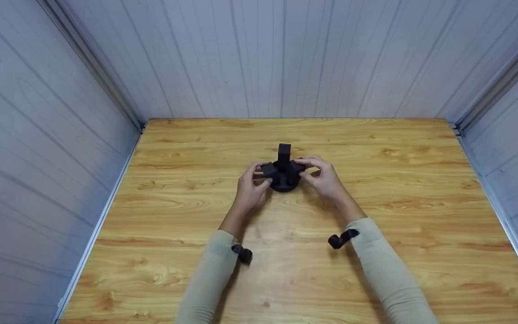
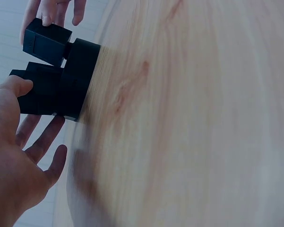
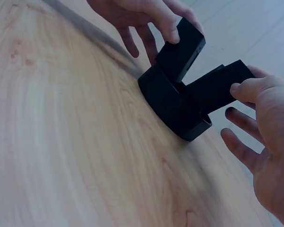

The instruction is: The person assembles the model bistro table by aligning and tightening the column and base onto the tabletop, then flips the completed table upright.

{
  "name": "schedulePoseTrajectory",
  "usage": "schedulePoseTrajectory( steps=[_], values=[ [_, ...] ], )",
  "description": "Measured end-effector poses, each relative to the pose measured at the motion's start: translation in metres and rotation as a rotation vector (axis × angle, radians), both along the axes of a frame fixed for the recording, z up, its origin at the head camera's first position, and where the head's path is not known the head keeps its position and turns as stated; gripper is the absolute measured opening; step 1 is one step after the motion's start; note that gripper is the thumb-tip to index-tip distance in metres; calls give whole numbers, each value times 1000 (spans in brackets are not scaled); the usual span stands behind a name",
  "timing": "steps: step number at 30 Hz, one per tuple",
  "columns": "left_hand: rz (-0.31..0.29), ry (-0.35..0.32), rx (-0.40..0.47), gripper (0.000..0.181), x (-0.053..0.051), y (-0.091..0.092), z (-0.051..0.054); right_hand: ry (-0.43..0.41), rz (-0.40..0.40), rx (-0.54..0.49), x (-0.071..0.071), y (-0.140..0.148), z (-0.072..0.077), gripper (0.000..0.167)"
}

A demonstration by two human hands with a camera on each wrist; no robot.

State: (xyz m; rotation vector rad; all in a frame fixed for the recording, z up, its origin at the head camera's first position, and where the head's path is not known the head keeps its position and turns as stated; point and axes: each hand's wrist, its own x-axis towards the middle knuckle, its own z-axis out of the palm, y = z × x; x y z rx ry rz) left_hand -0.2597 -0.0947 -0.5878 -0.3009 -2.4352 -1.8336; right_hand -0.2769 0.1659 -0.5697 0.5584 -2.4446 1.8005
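Observation:
A round black base [image 1: 284, 186] rests on the wooden table, with several black rectangular blocks on it. One taller block [image 1: 284, 154] rises at the back. My left hand [image 1: 249, 188] pinches the left block [image 1: 268, 171] between thumb and fingers; the left wrist view shows the thumb on that block [image 2: 43, 87], low against the base [image 2: 80, 78]. On the other side my right hand [image 1: 328, 181] pinches the right block [image 1: 296, 171], which tilts outward from the base [image 3: 163, 101] in the right wrist view. What joins blocks and base is too dark to tell.
The wood-grain table [image 1: 286, 279] spreads around the base. Pale panelled walls [image 1: 259, 58] close it in at the back and both sides. Small black wrist cameras [image 1: 243, 254] stick out from the light sleeves [image 1: 389, 270].

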Motion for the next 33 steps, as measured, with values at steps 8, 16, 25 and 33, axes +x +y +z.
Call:
schedulePoseTrajectory(
  steps=[8,16,25,33],
  values=[
    [9,5,8,44,0,-1,-1,105,-77,28,6,-15,-8,40],
    [-5,60,25,43,-5,-3,-10,60,8,104,5,-6,-2,63],
    [-5,2,10,43,-1,-1,-1,-69,172,75,1,16,8,59],
    [-22,92,44,42,-8,-6,-18,-99,128,43,0,17,2,38]
  ],
)
